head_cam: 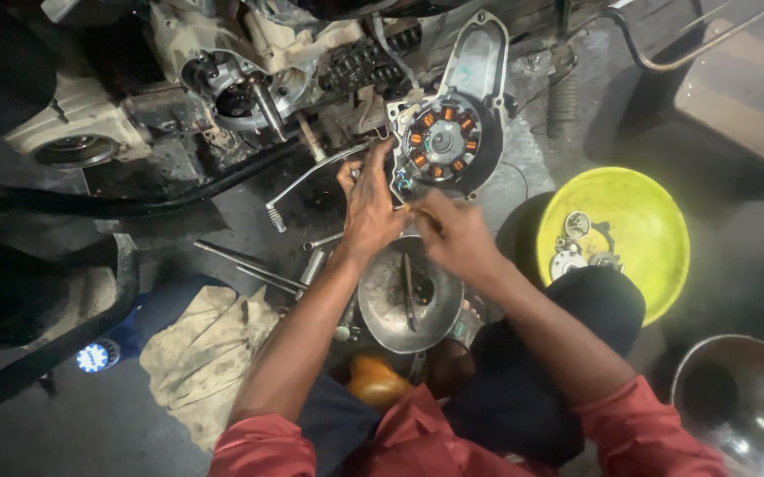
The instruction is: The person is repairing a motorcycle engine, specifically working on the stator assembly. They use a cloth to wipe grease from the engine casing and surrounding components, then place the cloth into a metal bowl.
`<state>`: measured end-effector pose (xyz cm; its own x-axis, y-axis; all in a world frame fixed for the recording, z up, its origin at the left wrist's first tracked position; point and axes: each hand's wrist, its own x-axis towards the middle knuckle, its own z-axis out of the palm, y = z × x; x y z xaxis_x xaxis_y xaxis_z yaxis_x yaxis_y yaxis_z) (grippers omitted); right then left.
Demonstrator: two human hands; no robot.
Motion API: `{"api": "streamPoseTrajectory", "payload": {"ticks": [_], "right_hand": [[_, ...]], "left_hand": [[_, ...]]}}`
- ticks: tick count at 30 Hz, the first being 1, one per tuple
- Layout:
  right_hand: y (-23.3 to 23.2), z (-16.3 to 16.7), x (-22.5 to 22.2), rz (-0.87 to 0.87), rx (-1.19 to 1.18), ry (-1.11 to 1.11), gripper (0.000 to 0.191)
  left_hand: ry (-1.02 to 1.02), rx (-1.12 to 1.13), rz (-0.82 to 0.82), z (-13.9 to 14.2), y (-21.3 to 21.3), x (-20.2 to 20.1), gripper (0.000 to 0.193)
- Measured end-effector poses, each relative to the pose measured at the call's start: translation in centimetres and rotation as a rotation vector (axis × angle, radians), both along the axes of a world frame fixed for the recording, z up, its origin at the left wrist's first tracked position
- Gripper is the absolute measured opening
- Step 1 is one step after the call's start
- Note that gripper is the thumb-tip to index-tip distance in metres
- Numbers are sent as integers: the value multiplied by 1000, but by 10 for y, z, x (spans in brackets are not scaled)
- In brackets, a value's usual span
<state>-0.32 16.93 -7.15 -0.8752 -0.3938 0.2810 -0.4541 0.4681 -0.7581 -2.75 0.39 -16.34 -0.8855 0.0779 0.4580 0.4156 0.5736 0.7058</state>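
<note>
Stator cover plate [452, 124], grey casing with a ring of orange copper coils, is standing propped against the engine block [249, 79] above the floor. Left hand [368, 208] is closing its grip on the cover's lower edge by the wires; right hand [452, 230] is pinching a small yellowish tool there. Metal bowl [382, 309] is sitting just below the hands, yellow basin [647, 212] with small parts to the right, rag [201, 353] lower left.

A yellow bowl [638, 221] holding small metal parts is sitting off to my right, and a steel bowl [740, 402] is lying nearer me on that side. A dirty rag [201, 349] is lying on the floor below my left, with loose metal rods [245, 265] just above it and a grey metal dish [391, 300] sitting under my wrists.
</note>
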Motion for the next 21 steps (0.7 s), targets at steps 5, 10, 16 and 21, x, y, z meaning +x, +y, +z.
{"api": "streamPoseTrajectory", "payload": {"ticks": [5, 10, 16, 21], "right_hand": [[2, 3, 2, -73, 45, -64, 13], [-2, 5, 1, -10, 24, 80, 13], [6, 3, 0, -73, 20, -5, 14], [5, -5, 3, -7, 26, 77, 15]], "left_hand": [[35, -1, 14, -1, -1, 1, 105], [-19, -11, 8, 3, 1, 2, 107], [5, 49, -17, 7, 0, 1, 104], [-8, 44, -21, 5, 0, 1, 106]]}}
